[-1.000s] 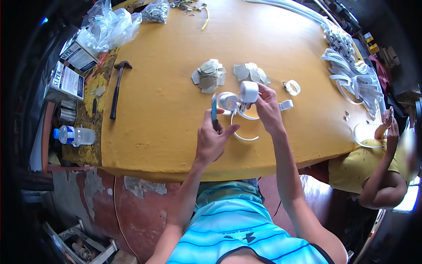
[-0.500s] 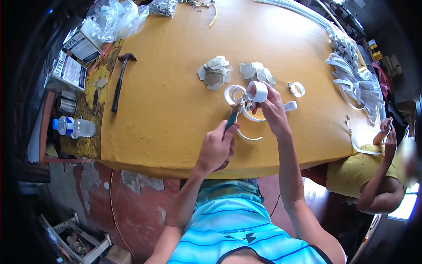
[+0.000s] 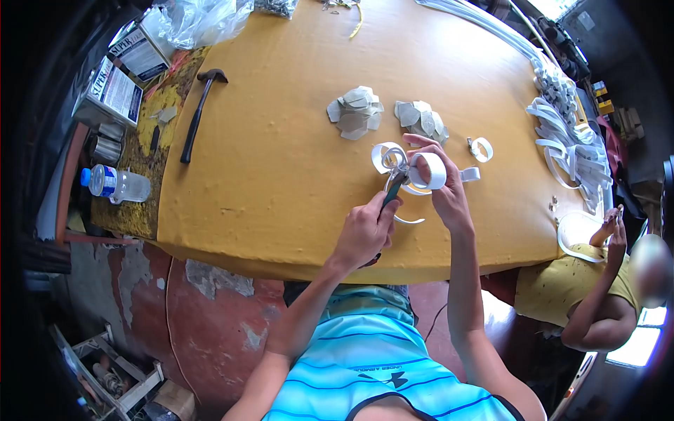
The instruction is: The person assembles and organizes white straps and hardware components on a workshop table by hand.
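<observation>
My left hand (image 3: 364,231) is wrapped round the green handles of a pair of pliers (image 3: 394,189). The plier jaws meet the metal clasp between curled white straps. My right hand (image 3: 451,198) grips a white strap loop (image 3: 436,170), its fingers reaching up behind the loop. Left of that loop, another white strap curl (image 3: 380,158) hangs by the jaws. Beyond my hands lie two piles of pale, flat, irregular pieces, one on the left (image 3: 355,112) and one on the right (image 3: 423,121). A small white strap ring (image 3: 489,149) with a metal clasp rests farther right.
On the yellow-covered table (image 3: 281,175) a hammer (image 3: 199,116) lies at left. Beside it are a water bottle (image 3: 130,186) and labelled tins (image 3: 112,91). Bundles of white straps (image 3: 576,151) line the right edge, where another person (image 3: 562,291) sits handling a white strap.
The view has shifted slightly. Both hands, the pliers and the strap loop sit a little farther right and lower. The fingers of my right hand have spread upward behind the loop.
</observation>
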`<state>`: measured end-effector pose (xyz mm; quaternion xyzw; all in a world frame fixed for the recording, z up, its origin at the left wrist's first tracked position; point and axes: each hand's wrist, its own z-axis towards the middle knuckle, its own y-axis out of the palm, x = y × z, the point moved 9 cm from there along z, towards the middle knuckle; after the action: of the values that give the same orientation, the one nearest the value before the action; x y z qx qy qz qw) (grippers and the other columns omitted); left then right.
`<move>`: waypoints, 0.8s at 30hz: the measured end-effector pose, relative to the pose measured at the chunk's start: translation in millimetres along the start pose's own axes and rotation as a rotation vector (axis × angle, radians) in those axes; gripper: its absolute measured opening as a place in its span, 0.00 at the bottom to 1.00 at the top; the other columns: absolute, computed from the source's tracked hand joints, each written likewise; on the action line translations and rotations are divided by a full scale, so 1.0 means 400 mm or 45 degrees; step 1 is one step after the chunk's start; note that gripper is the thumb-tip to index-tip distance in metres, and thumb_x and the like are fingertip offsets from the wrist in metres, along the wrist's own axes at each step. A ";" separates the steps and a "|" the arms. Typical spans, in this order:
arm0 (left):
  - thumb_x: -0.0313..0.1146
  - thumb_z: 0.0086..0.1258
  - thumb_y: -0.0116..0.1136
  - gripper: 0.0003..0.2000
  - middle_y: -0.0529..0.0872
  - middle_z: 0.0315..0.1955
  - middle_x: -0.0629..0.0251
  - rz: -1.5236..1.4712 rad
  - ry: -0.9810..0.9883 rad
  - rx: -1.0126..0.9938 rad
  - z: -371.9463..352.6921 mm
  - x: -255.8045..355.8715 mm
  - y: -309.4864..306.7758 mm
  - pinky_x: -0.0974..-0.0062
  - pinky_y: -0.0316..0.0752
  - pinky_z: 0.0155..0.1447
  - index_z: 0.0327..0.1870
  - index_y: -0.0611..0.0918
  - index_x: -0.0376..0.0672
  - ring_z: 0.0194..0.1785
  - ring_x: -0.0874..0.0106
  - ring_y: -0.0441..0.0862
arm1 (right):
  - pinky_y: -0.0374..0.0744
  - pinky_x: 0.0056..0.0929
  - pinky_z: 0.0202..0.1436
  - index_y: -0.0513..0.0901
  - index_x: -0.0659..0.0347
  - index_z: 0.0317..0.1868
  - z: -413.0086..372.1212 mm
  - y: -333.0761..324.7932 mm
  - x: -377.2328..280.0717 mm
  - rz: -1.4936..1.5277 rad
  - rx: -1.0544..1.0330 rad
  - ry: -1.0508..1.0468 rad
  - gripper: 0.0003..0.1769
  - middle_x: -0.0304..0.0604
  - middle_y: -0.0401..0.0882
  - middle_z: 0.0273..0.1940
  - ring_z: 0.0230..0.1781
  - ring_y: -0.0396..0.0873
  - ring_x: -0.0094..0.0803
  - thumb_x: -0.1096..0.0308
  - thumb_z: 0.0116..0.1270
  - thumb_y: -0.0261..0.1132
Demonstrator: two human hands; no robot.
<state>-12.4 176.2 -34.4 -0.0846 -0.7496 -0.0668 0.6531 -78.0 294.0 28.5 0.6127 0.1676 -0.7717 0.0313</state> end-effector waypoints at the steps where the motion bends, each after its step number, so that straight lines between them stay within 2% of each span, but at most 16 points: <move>1: 0.37 0.80 0.47 0.12 0.78 0.15 0.65 -0.011 0.033 0.001 0.001 0.004 0.001 0.74 0.73 0.23 0.46 0.79 0.36 0.17 0.74 0.81 | 0.75 0.28 0.59 0.79 0.63 0.46 -0.001 0.000 0.009 0.118 0.005 0.049 0.08 0.41 0.74 0.60 0.55 0.76 0.27 0.69 0.71 0.60; 2: 0.37 0.80 0.47 0.12 0.78 0.15 0.65 -0.013 0.035 0.004 0.000 0.004 0.001 0.74 0.73 0.23 0.46 0.79 0.36 0.17 0.74 0.81 | 0.75 0.29 0.60 0.79 0.62 0.46 -0.003 0.001 0.018 0.235 0.010 0.098 0.08 0.43 0.73 0.63 0.57 0.75 0.28 0.67 0.71 0.61; 4: 0.37 0.81 0.46 0.13 0.77 0.17 0.70 -0.049 0.081 -0.035 -0.002 0.012 0.007 0.79 0.72 0.24 0.49 0.80 0.35 0.18 0.81 0.76 | 0.74 0.30 0.61 0.79 0.62 0.46 -0.008 0.006 0.031 0.374 0.010 0.125 0.08 0.45 0.72 0.65 0.59 0.75 0.30 0.67 0.72 0.61; 6: 0.36 0.81 0.46 0.13 0.77 0.17 0.70 -0.067 0.104 -0.036 -0.001 0.010 0.008 0.79 0.72 0.24 0.49 0.80 0.36 0.18 0.81 0.76 | 0.74 0.31 0.62 0.79 0.62 0.46 -0.017 0.011 0.042 0.514 0.012 0.152 0.08 0.47 0.70 0.67 0.61 0.74 0.31 0.67 0.72 0.61; 8: 0.36 0.81 0.47 0.13 0.77 0.17 0.70 -0.086 0.129 -0.035 0.002 0.013 0.009 0.79 0.71 0.24 0.49 0.80 0.36 0.18 0.81 0.76 | 0.71 0.36 0.66 0.78 0.61 0.48 -0.026 0.010 0.031 0.585 0.013 0.057 0.07 0.58 0.63 0.71 0.66 0.72 0.39 0.69 0.72 0.60; 9: 0.35 0.81 0.47 0.12 0.77 0.15 0.68 -0.101 0.147 -0.034 0.004 0.018 0.010 0.77 0.72 0.24 0.48 0.80 0.36 0.17 0.79 0.76 | 0.71 0.36 0.66 0.78 0.61 0.48 -0.029 0.012 0.037 0.584 0.009 0.055 0.07 0.58 0.63 0.71 0.66 0.72 0.39 0.69 0.72 0.60; 11: 0.33 0.80 0.48 0.11 0.77 0.14 0.66 -0.117 0.169 -0.031 0.008 0.021 0.012 0.74 0.72 0.23 0.47 0.80 0.36 0.16 0.77 0.77 | 0.70 0.40 0.67 0.77 0.59 0.48 -0.036 0.014 0.016 0.641 -0.042 -0.122 0.07 0.59 0.56 0.75 0.68 0.69 0.44 0.73 0.71 0.58; 12: 0.33 0.80 0.48 0.11 0.76 0.14 0.67 -0.135 0.184 -0.023 0.009 0.021 0.013 0.75 0.72 0.23 0.48 0.80 0.36 0.16 0.77 0.77 | 0.70 0.40 0.67 0.77 0.59 0.48 -0.040 0.015 0.013 0.640 -0.043 -0.125 0.07 0.59 0.56 0.75 0.68 0.69 0.44 0.73 0.71 0.58; 15: 0.33 0.80 0.48 0.11 0.76 0.16 0.69 -0.149 0.207 -0.018 0.010 0.027 0.015 0.77 0.71 0.23 0.49 0.80 0.36 0.17 0.80 0.75 | 0.69 0.35 0.68 0.77 0.58 0.47 -0.050 0.025 0.027 0.763 -0.070 0.016 0.13 0.56 0.59 0.74 0.68 0.68 0.40 0.77 0.61 0.63; 16: 0.35 0.81 0.48 0.12 0.76 0.17 0.71 -0.146 0.212 -0.018 0.009 0.028 0.017 0.79 0.70 0.24 0.50 0.80 0.36 0.18 0.82 0.74 | 0.73 0.32 0.64 0.75 0.57 0.47 -0.048 0.026 0.031 0.744 -0.109 -0.022 0.12 0.58 0.60 0.74 0.68 0.69 0.38 0.76 0.64 0.64; 20: 0.34 0.81 0.48 0.11 0.76 0.17 0.71 -0.287 0.153 -0.046 0.008 0.016 0.022 0.80 0.70 0.24 0.50 0.80 0.36 0.18 0.82 0.74 | 0.76 0.31 0.62 0.74 0.56 0.49 -0.056 0.037 0.039 0.870 -0.104 0.034 0.12 0.58 0.64 0.71 0.65 0.72 0.37 0.75 0.67 0.64; 22: 0.34 0.81 0.48 0.12 0.76 0.17 0.71 -0.249 0.183 -0.048 0.004 0.023 0.020 0.80 0.70 0.24 0.50 0.80 0.35 0.18 0.82 0.74 | 0.77 0.30 0.60 0.73 0.55 0.50 -0.055 0.038 0.029 0.824 -0.096 -0.067 0.10 0.56 0.69 0.67 0.61 0.75 0.34 0.73 0.71 0.62; 24: 0.34 0.81 0.47 0.12 0.77 0.17 0.71 -0.209 0.213 -0.046 -0.001 0.033 0.017 0.80 0.69 0.24 0.49 0.80 0.35 0.18 0.82 0.74 | 0.77 0.29 0.59 0.72 0.55 0.51 -0.061 0.043 0.026 0.787 -0.065 -0.056 0.10 0.54 0.71 0.65 0.60 0.76 0.33 0.72 0.73 0.61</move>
<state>-12.2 183.2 -21.5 -0.0287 -0.6955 -0.1405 0.7041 -53.4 286.8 10.2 0.6169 -0.0081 -0.7342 0.2833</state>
